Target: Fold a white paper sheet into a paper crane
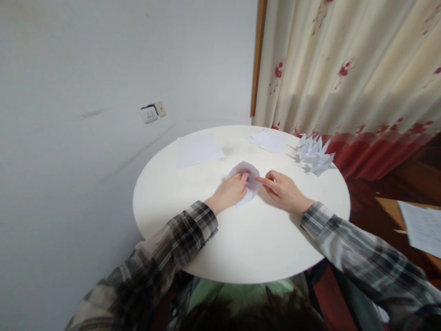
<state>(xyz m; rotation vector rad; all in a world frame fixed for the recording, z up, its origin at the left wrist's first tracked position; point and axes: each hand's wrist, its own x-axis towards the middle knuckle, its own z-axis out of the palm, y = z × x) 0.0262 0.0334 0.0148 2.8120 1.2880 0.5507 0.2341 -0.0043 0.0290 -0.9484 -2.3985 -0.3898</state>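
Observation:
A partly folded sheet of white paper [253,187] lies near the middle of the round white table, its upper part curving up off the surface. My left hand [231,189] is closed on the paper from the left, with fingertips over its inner fold. From the right, my right hand [283,189] reaches in with its index finger stretched out, the tip at the paper's right edge. Its other fingers are bent and apart from the paper, with no object between them. Just how the folds run under my left fingers is hidden.
Flat white sheets [199,149] lie at the table's back left. Smaller papers [267,140] rest at the back. Pointed folded paper pieces [315,154] cluster at the right edge of the table [241,257]. A wall with a socket [149,114] and a flowered curtain [344,92] stand behind.

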